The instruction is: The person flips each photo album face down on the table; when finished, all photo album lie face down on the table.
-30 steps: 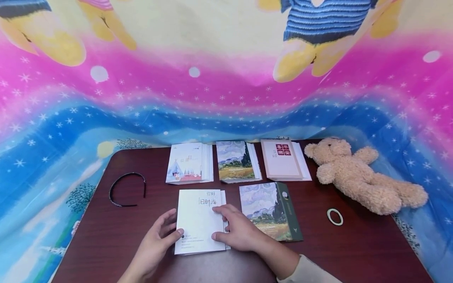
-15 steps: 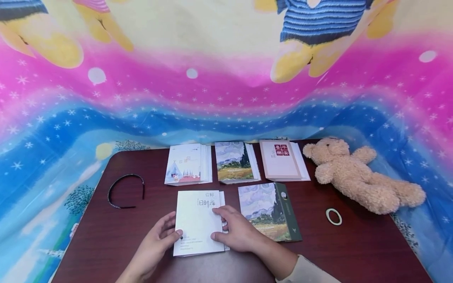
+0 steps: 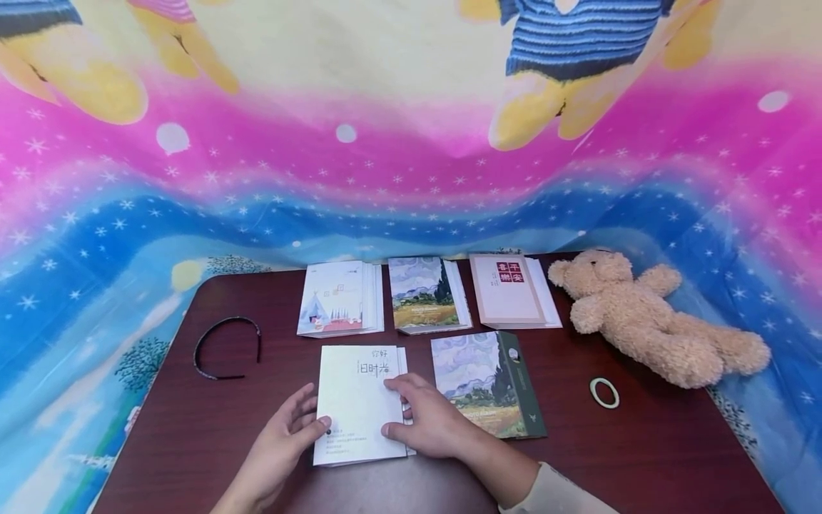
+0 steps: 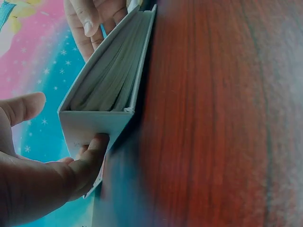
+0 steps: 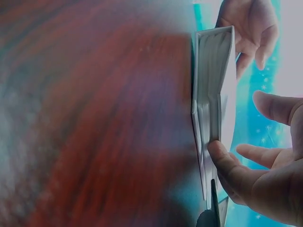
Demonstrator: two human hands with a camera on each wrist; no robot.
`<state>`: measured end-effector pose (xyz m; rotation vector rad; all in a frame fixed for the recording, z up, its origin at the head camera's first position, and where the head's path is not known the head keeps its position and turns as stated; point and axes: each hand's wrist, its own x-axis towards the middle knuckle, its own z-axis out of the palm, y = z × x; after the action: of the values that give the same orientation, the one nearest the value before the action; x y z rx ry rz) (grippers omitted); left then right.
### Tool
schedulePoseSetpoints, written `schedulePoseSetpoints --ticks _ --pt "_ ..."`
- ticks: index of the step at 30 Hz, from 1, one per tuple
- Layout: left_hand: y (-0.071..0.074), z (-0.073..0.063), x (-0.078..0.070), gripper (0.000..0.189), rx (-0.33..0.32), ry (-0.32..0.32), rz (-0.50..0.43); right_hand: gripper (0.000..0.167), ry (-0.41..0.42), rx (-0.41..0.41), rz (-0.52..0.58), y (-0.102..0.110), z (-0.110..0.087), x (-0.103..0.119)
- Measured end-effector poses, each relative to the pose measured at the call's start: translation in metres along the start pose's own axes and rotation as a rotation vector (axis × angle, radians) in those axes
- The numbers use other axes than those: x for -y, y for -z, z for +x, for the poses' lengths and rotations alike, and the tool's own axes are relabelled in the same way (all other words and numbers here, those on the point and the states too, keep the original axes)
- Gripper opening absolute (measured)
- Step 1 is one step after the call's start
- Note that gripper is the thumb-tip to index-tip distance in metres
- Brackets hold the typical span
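Spread, with the left hand (image 3: 279,439), at eight o'clock of the white album (image 3: 356,410); a fingertip set against the spine (image 4: 92,125), thumb raised clear of the cover. Spread too, with the right hand (image 3: 427,421), just past three o'clock; a fingertip against the opposite edge, at the pages (image 5: 210,106), thumb likewise up off the cover. Between the two, flat on the bench (image 3: 642,457), cover uppermost, dark lettering just past twelve, pages a little fanned inside. Near four o'clock, on the right arm, a pale sleeve (image 3: 559,492).

Farther out, at three, a landscape box (image 3: 469,382) with a green strip, its near corner partly behind the right hand. Along the far side, in a row: a tent album (image 3: 337,296) at twelve, a landscape album (image 3: 417,293) at one, a red-square album (image 3: 507,293) at two. Just beside that last, between two and three, a bear (image 3: 642,314), lying head toward ten. Well out at three, a pale ring (image 3: 593,391). Close to ten, a headband (image 3: 196,350). Behind everything, a printed cloth (image 3: 411,178).
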<state>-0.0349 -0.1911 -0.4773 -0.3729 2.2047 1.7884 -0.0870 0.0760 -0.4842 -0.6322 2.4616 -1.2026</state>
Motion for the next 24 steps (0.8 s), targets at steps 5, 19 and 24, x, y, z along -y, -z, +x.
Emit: schedulePoseSetpoints --ticks 5,19,24 --pt "0.0004 -0.0003 -0.0022 0.081 -0.009 -0.011 0.002 0.069 -0.003 -0.002 0.003 0.0006 -0.0002 0.0006" --pt "-0.0024 -0.0018 -0.0070 0.065 -0.006 -0.010 -0.070 0.064 -0.016 0.019 0.033 0.0038 -0.0010 0.0003" --pt "-0.0039 -0.0020 -0.0090 0.064 -0.004 -0.025 -0.101 0.064 -0.022 0.029 0.046 0.0042 -0.0016 0.0001"
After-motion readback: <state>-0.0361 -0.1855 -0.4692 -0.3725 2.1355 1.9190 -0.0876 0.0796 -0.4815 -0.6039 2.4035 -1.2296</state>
